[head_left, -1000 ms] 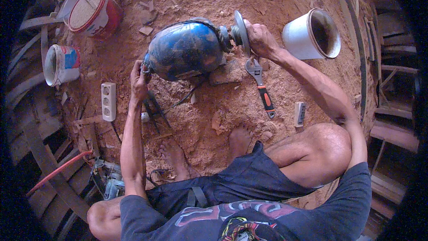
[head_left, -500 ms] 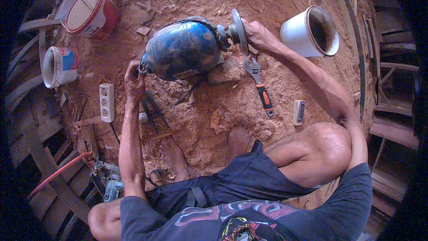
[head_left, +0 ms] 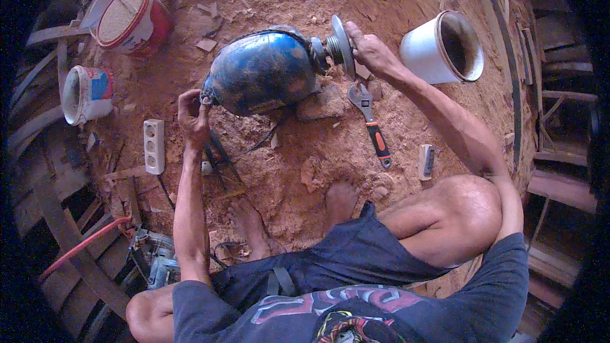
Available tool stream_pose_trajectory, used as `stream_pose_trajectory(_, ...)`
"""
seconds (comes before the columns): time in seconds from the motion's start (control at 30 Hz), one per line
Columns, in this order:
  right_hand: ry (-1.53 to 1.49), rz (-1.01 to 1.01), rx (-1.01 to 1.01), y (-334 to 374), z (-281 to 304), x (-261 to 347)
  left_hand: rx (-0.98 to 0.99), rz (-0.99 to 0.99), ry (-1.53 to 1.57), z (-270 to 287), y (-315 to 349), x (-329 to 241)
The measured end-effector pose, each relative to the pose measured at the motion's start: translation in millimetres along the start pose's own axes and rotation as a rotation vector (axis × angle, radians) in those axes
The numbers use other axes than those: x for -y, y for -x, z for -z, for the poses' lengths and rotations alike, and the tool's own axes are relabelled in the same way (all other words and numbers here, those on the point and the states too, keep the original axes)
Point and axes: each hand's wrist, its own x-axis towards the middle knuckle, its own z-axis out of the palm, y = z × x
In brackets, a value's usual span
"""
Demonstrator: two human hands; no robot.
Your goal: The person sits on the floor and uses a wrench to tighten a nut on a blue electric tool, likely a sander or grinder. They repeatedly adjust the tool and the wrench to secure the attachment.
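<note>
A blue, dust-smeared electric motor point(head_left: 262, 73) lies on the sawdust in front of me, its shaft pointing right. On that shaft sit a coarse thread and a round grey metal disc point(head_left: 342, 44), seen almost edge-on. My right hand point(head_left: 376, 56) grips the disc from its outer side; some fingertips are hidden behind it. At the motor's left end, my left hand point(head_left: 194, 117) pinches the narrow tip with thumb and fingers. Below the disc an adjustable wrench point(head_left: 375, 132) with a black and orange handle rests on the ground, touched by neither hand.
A white bucket point(head_left: 419, 49) lies tipped at the right. Far left stand a red bucket point(head_left: 152, 28) filled with sawdust and a smaller white pail point(head_left: 95, 105). A white socket strip point(head_left: 154, 146), a small box point(head_left: 426, 162), cables and a power tool point(head_left: 162, 263) surround my feet.
The fingers of my right hand have shifted on the disc's outer side. My left fingers have changed their hold slightly at the motor's end. The motor stays in place.
</note>
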Motion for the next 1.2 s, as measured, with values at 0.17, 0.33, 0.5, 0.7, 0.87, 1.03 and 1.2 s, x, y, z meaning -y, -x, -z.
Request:
stream_pose_trajectory(0.17, -0.115, 0.027, -0.1, 12, 4, -4, 0.077, 0.099, -0.165, 5, 0, -8)
stream_pose_trajectory(0.33, -0.076, 0.017, -0.038, 10, 10, -6, 0.221, 0.455, -0.13, 17, -7, 14)
stream_pose_trajectory(0.5, -0.221, 0.197, -0.049, 12, 4, -6, 0.022, 0.158, -0.138, -5, -10, 4)
stream_pose_trajectory(0.7, -0.528, 0.25, 0.039, 28, 2, 10, -0.024, -0.037, -0.153, -14, -6, -6)
stream_pose_trajectory(0.87, -0.606, 0.248, 0.097, 30, 4, 5, 0.042, 0.031, -0.172, -16, -9, -8)
stream_pose_trajectory(1.03, -0.564, 0.243, 0.071, 29, 1, 5, 0.063, 0.045, -0.248, -14, -15, -9)
stream_pose_trajectory(1.2, -0.601, 0.219, 0.087, 30, 2, 5, 0.095, 0.021, -0.264, -21, -22, -30)
